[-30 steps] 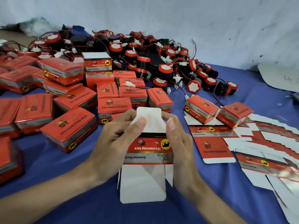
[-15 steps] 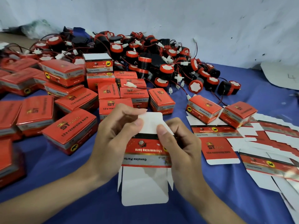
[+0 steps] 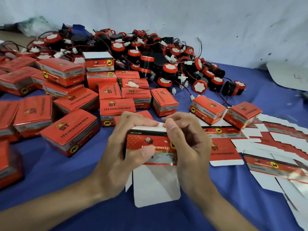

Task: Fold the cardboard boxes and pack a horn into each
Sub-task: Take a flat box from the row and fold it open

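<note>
Blue cloth point(image 3: 50, 172) covers the table below a scuffed white wall point(image 3: 200, 22). In front of the heap of round black-and-red plastic horns point(image 3: 158, 64), both hands hold a half-folded red-and-white cardboard box point(image 3: 150, 142). The left hand point(image 3: 120, 155) grips its printed face and the right hand point(image 3: 191, 147) pinches the white top flap point(image 3: 146, 128). Closed red boxes point(image 3: 70, 130) lie front-left of the heap, and flat box blanks point(image 3: 275, 144) lie front-right.

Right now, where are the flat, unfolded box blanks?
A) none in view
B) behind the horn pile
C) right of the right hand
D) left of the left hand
C: the blanks lie flat on the cloth just past the right hand. Folded boxes sit off the left hand, which helps grip the half-folded box.
</note>
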Demonstrator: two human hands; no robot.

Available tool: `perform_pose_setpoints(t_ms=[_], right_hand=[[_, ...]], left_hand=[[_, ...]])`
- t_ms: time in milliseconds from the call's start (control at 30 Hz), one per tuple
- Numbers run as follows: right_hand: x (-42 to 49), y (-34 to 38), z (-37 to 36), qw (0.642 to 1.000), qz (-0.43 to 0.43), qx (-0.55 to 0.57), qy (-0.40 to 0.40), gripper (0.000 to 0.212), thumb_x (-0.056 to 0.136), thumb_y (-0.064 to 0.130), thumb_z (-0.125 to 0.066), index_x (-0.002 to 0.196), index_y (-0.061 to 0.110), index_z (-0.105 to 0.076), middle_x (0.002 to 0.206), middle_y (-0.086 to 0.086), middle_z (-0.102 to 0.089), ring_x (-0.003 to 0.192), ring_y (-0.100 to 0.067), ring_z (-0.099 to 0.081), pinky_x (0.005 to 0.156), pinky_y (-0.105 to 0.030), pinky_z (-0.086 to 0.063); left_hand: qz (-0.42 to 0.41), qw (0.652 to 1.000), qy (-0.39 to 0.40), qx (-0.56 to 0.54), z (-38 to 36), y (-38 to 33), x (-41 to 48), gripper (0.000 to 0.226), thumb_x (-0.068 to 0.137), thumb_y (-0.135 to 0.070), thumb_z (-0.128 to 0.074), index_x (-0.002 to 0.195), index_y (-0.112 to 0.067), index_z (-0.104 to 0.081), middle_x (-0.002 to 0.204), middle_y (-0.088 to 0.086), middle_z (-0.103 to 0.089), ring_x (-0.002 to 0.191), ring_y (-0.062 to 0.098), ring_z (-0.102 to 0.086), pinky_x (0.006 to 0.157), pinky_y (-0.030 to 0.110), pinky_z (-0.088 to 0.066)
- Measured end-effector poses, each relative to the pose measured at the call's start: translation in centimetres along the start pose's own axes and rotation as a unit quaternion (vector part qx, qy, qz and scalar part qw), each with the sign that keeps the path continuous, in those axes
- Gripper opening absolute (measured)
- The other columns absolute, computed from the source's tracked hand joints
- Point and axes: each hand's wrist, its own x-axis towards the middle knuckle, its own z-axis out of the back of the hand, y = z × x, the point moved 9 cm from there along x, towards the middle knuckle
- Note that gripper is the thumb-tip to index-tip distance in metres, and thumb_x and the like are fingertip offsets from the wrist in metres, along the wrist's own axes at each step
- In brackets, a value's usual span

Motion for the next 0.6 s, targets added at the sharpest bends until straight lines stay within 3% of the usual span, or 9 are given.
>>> perform_pose_setpoints(t_ms=[100,167,333,433,500,600], right_hand=[[-0.2,0.5,-0.1,1.0,0.017,-0.008,0.009,0.028,0.089,0.022,-0.055,0.069,0.003,-0.057,0.07,-0.016,-0.059,0.064,-0.026,-0.058,0.054,-0.025,-0.046],[-0.3,0.7,-0.1,0.999,0.025,-0.029,0.007,0.035,0.09,0.024,-0.055,0.063,0.003,-0.051,0.062,-0.015,-0.054,0.057,-0.03,-0.052,0.051,-0.034,-0.043],[-0.3,0.6,-0.3,0.999,0.016,-0.028,0.011,0.041,0.089,0.025,-0.055,0.054,0.019,-0.034,0.051,0.009,-0.037,0.047,-0.004,-0.034,0.048,-0.019,-0.033],[-0.1,1.3,0.1,0.998,0.043,-0.044,0.002,0.04,0.09,0.021,-0.056,0.055,0.02,-0.037,0.051,0.012,-0.039,0.047,-0.003,-0.034,0.049,-0.016,-0.033],[0.2,1.7,1.0,0.995,0.069,-0.072,-0.024,0.037,0.09,0.019,-0.057,0.056,0.01,-0.045,0.053,0.0,-0.048,0.048,-0.014,-0.043,0.049,-0.025,-0.037],[0.8,2.9,2.5,0.967,0.144,-0.19,-0.09,0.024,0.091,0.018,-0.057,0.07,0.007,-0.056,0.072,-0.007,-0.058,0.068,-0.019,-0.053,0.065,-0.025,-0.042]], left_hand=[[-0.018,0.998,-0.037,0.056,0.1,-0.2,-0.2,0.026,0.079,-0.035,-0.054,0.095,-0.015,-0.063,0.106,0.004,-0.048,0.104,0.015,-0.056,0.087,0.032,-0.05],[-0.055,0.994,-0.041,0.084,0.0,-1.1,0.0,0.023,0.082,-0.031,-0.053,0.087,-0.01,-0.062,0.096,0.006,-0.052,0.093,0.016,-0.059,0.082,0.028,-0.049],[-0.089,0.989,-0.05,0.109,0.0,-1.8,-0.1,0.019,0.086,-0.028,-0.052,0.075,-0.013,-0.055,0.073,-0.01,-0.052,0.064,0.01,-0.055,0.061,0.018,-0.044],[-0.058,0.996,-0.018,0.066,-0.2,-1.0,0.2,0.021,0.085,-0.029,-0.053,0.088,-0.009,-0.06,0.087,-0.009,-0.059,0.08,0.012,-0.061,0.07,0.021,-0.049],[-0.018,0.998,0.018,0.057,-0.5,-0.2,0.6,0.031,0.083,-0.033,-0.056,0.104,-0.011,-0.065,0.106,-0.01,-0.064,0.103,0.015,-0.063,0.083,0.028,-0.053],[0.018,0.995,0.022,0.091,-0.1,0.5,0.9,0.04,0.081,-0.042,-0.06,0.111,-0.018,-0.07,0.115,-0.011,-0.069,0.109,0.007,-0.063,0.085,0.031,-0.055]])
